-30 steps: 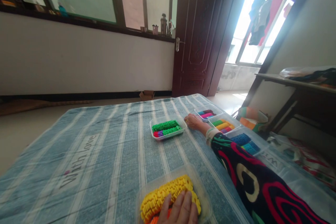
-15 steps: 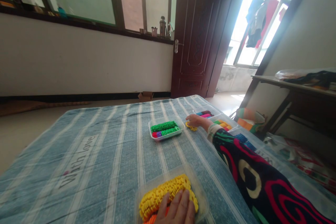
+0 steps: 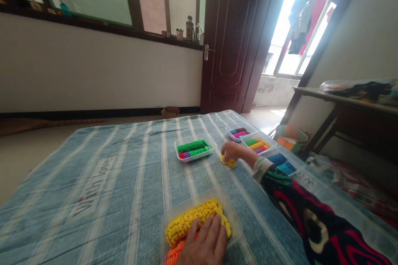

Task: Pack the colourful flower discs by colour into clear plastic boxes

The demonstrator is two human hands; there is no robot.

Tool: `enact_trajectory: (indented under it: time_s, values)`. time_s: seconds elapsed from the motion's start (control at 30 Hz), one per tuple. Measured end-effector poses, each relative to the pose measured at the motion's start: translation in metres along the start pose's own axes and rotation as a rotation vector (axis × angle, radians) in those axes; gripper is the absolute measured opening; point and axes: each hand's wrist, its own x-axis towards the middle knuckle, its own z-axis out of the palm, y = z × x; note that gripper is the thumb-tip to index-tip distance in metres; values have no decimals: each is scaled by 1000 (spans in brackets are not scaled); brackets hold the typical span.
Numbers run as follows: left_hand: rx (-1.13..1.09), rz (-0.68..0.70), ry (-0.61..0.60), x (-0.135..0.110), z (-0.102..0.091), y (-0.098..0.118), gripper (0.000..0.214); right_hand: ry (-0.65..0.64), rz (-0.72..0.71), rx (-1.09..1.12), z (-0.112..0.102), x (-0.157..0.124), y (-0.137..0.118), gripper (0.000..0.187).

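The right hand [image 3: 233,150] drew back from the far edge of the striped cloth [image 3: 124,174]. Yellow pieces [image 3: 230,163] appeared beneath it and moved along.

Dark red panelled door [image 3: 231,41] — beside it, a flask [image 3: 189,29] on the ledge [image 3: 93,25] — and, beyond, hanging clothes [image 3: 301,25].

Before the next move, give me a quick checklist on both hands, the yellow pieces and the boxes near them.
1. Right hand has the yellow pieces: ok, its fingers are on them.
2. Yellow pieces clear of the striped cloth: cannot tell from this angle.
3. Left hand off the stacks: not ok, its fingers lie over the yellow stack and the orange stack.
4. Right hand apart from the box with green stacks: ok, cloth shows between them.
5. Near box fully in view: not ok, the frame cuts off its near edge.
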Motion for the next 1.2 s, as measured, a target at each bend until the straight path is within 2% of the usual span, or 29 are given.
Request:
enact_trajectory:
  time_s: [0.17,0.3,0.43,0.53,0.7,0.8,0.97,1.2]
  values:
    - [-131,-181,-150,1,0,12,33,53,-135,36,21,-49,-3,30]
    - [-247,-154,-251,9,-16,8,39,136,-156,67,31,-75,-1,36]
    - [-320,-149,-328,21,-38,1,46,208,-142,81,40,-87,3,44]
    - [-353,-155,-284,26,-43,2,44,249,-111,80,48,-94,5,47]
    - [-384,-134,-134,29,-38,5,34,318,-18,96,62,-104,9,50]
    - [-407,-127,-160,31,-41,5,36,334,12,109,64,-107,11,47]
    - [-426,-138,-211,35,-45,3,41,321,-20,99,63,-110,13,49]
    - [-394,-164,-183,35,-47,5,43,275,1,-21,58,-121,-8,41]
